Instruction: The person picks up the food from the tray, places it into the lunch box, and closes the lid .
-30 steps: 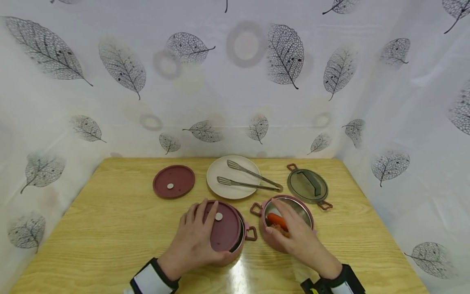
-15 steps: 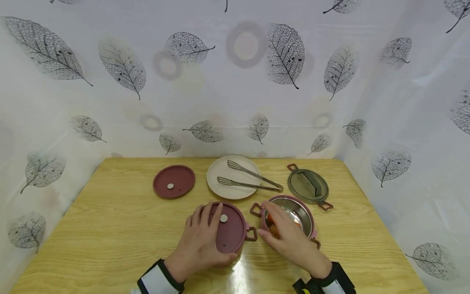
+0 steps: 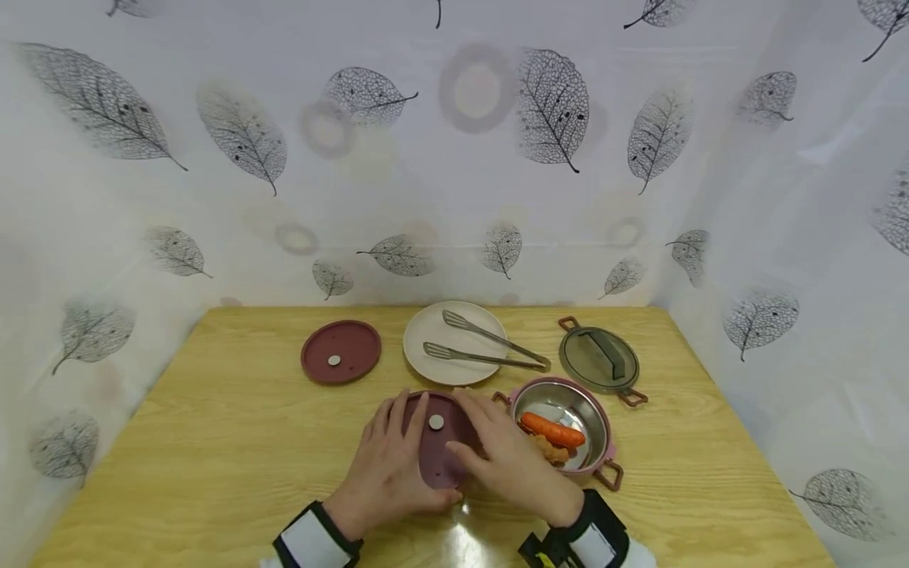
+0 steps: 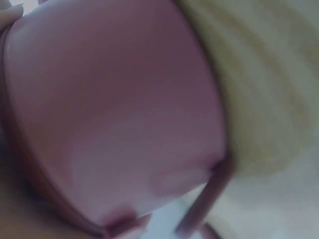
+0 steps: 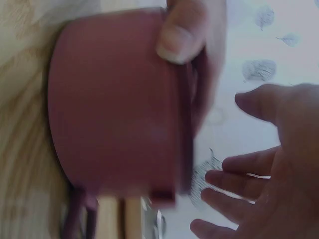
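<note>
My left hand [image 3: 390, 465] grips the plum-coloured lid [image 3: 443, 454] from its left side, the thumb at the near rim. That lid sits on a pink pot [image 5: 114, 109], whose smooth wall fills much of both wrist views. Over the lid's right edge is my right hand [image 3: 514, 457]; its fingers are spread, and in the right wrist view they stand apart from the pot. To the right, an uncovered pink pot [image 3: 589, 414] with a steel inside holds a carrot [image 3: 552, 431] and a brown, lumpy piece of food [image 3: 550, 453].
Behind the pots, a white plate [image 3: 420, 331] bears metal tongs [image 3: 490, 360], their joined end past its right rim. A second plum lid [image 3: 341, 351] lies back left. A grey-green lid [image 3: 582, 367] with two brown handles lies back right. A patterned curtain [image 3: 454, 197] hangs behind the table.
My right hand has moved left from over the uncovered pot to the lid, showing the carrot. Under my left hand, the lid has shifted right and now covers the pot's rim.
</note>
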Demonstrator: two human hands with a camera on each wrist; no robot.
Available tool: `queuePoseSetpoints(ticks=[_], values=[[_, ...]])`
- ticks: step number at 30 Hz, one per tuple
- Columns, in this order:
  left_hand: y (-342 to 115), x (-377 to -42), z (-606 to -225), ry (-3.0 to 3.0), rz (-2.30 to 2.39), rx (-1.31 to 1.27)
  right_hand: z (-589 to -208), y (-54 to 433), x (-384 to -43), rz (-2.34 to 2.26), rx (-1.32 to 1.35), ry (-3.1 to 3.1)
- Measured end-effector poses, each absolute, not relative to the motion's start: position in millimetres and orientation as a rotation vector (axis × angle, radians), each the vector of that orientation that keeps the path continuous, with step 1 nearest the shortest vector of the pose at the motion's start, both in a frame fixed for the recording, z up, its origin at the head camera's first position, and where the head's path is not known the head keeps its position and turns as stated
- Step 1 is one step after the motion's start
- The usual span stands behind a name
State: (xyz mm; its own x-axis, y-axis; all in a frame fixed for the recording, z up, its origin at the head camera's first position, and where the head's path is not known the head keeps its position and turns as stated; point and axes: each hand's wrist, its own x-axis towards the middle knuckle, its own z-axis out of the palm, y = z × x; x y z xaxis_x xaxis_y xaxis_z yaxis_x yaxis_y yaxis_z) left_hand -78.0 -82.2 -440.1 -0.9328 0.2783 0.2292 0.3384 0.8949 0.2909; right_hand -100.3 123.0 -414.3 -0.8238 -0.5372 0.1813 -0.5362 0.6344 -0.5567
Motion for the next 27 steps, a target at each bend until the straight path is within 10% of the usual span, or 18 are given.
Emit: queuePoseSetpoints(ticks=[27], values=[[-105.7,-83.7,-444.1,-2.902,-0.603,-0.69,-455.2,70.4,-110.3,-0.372,-0.954,3.215]])
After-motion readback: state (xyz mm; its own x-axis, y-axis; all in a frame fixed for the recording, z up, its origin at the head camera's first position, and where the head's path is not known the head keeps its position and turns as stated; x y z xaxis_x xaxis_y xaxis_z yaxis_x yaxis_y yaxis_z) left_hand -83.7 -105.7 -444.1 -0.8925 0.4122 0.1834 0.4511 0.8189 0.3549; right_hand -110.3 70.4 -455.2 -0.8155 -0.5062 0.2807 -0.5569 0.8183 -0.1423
